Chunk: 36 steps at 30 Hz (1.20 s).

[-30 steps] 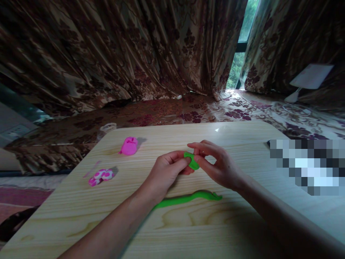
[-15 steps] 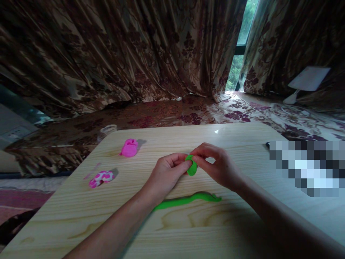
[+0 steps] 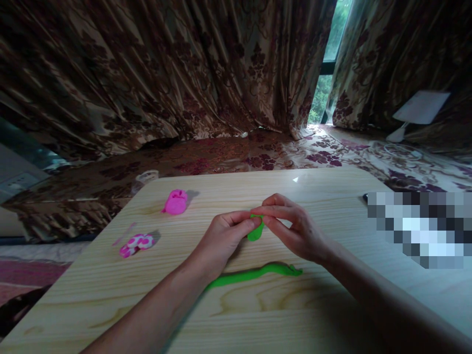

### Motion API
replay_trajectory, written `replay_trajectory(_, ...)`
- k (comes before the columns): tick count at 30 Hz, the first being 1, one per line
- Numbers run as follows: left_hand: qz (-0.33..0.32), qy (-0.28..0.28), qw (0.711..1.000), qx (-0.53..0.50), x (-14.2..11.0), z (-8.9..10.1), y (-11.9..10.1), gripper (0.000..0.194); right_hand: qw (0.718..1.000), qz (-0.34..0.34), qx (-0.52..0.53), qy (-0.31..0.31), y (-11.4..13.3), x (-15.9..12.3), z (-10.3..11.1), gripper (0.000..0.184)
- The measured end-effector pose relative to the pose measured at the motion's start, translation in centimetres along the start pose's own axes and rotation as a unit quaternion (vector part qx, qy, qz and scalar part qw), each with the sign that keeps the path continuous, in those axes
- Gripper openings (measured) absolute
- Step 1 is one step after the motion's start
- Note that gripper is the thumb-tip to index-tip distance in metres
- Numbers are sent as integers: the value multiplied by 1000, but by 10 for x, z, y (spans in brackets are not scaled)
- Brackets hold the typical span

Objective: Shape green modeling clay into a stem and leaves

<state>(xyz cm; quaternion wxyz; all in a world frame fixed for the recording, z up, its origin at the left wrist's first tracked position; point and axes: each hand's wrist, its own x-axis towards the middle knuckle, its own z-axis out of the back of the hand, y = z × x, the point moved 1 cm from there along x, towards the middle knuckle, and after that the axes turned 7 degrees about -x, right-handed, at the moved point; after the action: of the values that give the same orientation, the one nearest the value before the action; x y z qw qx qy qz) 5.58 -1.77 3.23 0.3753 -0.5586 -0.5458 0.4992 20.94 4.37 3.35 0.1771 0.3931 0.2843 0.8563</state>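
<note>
Above the middle of a pale wooden table (image 3: 332, 305), my left hand (image 3: 221, 238) and my right hand (image 3: 295, 228) meet around a small flat piece of green clay (image 3: 255, 231). Both hands pinch it at its top with thumb and fingertips, and the piece hangs down between them. A long thin roll of green clay (image 3: 254, 274) lies on the table just nearer to me, partly hidden under my left forearm.
A pink clay lump (image 3: 176, 202) sits at the table's far left. A pink-and-white spotted clay piece (image 3: 137, 243) lies nearer the left edge, with a thin pink strip beside it. Patterned curtains (image 3: 165, 73) and bedding lie beyond. A blurred patch covers the right side.
The green piece has turned from lying slanted between my fingers to hanging more upright. My right fingers have shifted from curled over it to pinching its top edge. The roll has not moved.
</note>
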Motion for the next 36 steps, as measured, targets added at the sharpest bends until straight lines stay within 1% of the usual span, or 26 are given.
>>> replay_trajectory(5,1,-8,1000,7,0,0,0,14,1000,-1,-6,5,1,-1,1,34)
replay_trajectory(10,4,11,1000,-5,-2,-1,-3,14,999,5,-6,46,4,-1,3,32)
replay_trajectory(12,-1,6,1000,-5,-2,-1,-5,13,999,3,3,48,5,0,3,32)
replay_trajectory(14,-10,-10,1000,-1,-2,0,-6,14,999,-11,22,38,5,0,4,34)
replay_trajectory(17,-20,-31,999,-3,0,1,-6,17,997,-66,45,1,2,-2,3,37)
replay_trajectory(19,-24,-32,999,-13,1,1,-5,17,995,-92,38,-17,-1,-2,1,33)
replay_trajectory(20,-25,-28,999,-18,1,0,-4,17,995,-94,30,-22,-2,-3,0,29)
replay_trajectory(25,-21,-8,1000,-3,1,-1,-3,14,997,-66,-7,-43,-6,-2,-5,7)
replay_trajectory(31,-52,-13,995,82,1,0,-2,15,996,-59,-27,-65,-6,-1,-5,7)
replay_trajectory(36,-53,-13,993,108,1,1,0,16,996,-42,-48,-67,-7,-1,-5,6)
